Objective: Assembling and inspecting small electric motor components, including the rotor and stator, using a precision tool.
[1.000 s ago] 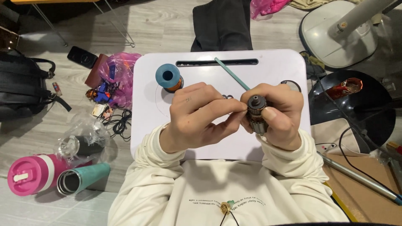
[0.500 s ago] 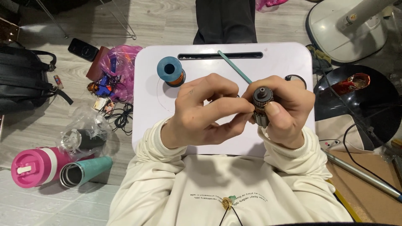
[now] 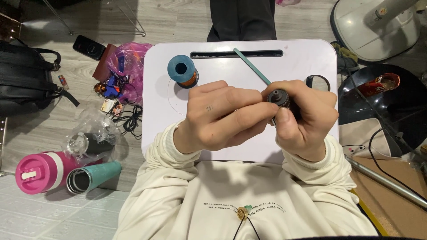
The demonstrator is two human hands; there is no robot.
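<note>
A small dark motor rotor sits above the white table, gripped in the closed right hand; the left hand pinches its top (fingers curled). Beyond the rotor lie a teal stick and a blue wire spool.

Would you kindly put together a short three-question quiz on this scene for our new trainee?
1. True or false: the blue spool stands on the white lap tray.
2. Which hand grips the small dark cylindrical part? A) left hand B) right hand
3. Fill in: the pink tumbler lies on the ____.

Key: 1 true; 2 B; 3 floor.
</note>
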